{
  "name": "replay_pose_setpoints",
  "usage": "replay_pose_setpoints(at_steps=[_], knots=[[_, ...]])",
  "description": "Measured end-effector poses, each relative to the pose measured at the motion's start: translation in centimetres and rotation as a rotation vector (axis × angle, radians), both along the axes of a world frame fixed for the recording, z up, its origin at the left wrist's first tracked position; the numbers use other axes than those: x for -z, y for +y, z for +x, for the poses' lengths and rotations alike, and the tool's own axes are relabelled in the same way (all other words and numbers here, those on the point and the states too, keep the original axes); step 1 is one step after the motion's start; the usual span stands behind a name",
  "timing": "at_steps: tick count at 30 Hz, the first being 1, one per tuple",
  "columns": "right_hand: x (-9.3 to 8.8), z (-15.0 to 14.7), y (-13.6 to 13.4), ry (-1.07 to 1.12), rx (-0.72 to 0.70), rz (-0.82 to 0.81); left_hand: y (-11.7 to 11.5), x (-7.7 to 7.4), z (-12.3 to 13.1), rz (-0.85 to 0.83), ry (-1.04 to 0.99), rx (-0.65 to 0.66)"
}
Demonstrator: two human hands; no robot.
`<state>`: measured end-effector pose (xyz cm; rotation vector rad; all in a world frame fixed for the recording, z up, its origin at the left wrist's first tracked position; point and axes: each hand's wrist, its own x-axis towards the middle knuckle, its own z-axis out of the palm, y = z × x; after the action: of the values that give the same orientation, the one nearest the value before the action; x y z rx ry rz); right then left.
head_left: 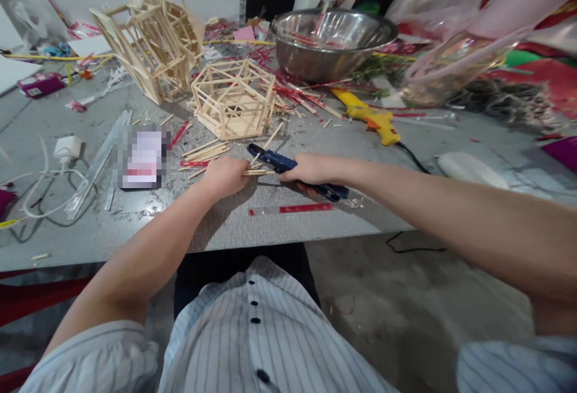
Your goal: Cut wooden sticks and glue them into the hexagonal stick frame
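My left hand [228, 176] is closed round thin wooden sticks [258, 172], whose ends poke out to the right. My right hand [311, 169] grips dark blue pruning shears [276, 160], with the jaws pointing left towards my left hand. One stick [273, 134] slants up at the jaws; whether the blades touch it is unclear. Just left of my left hand lies a pile of loose sticks [205, 151]. Behind both hands stands a low six-sided frame [233, 101] built of sticks. A red and clear wrapper strip [306, 207] lies in front of the shears.
A taller stick structure [155, 44] stands at the back left. Behind are a steel bowl [333, 50] and a yellow glue gun [367, 115] with a black cord. Left lie a phone [143, 155] and a white charger [67, 149]. The table [234, 231] ends close to my body.
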<state>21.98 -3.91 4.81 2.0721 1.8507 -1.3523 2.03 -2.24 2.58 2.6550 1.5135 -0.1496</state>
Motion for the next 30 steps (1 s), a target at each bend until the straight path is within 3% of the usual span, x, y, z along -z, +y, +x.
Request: replay_pose_setpoints(at_steps=[9,14,20,22,25,30], knots=[[-0.4,-0.4,0.1,-0.015,-0.052,0.007,0.0,0.1,0.3,0.017,0.003,-0.007],[0.2,-0.4,0.0,-0.019,0.034,0.028,0.0,0.1,0.4,0.026,0.042,-0.003],[0.3,0.1,0.0,0.152,0.045,-0.052,0.2,0.0,0.1,-0.001,-0.049,-0.019],[-0.1,0.5,0.0,0.208,0.073,-0.123,0.5,0.1,-0.4,-0.013,-0.191,-0.048],[-0.7,1.2,0.0,0.251,0.095,-0.119,1.1,0.3,-1.1,-0.092,-0.572,-0.110],[-1.7,3.2,0.9,0.218,0.149,0.183,1.5,0.5,-1.4,-0.433,-1.091,-0.318]])
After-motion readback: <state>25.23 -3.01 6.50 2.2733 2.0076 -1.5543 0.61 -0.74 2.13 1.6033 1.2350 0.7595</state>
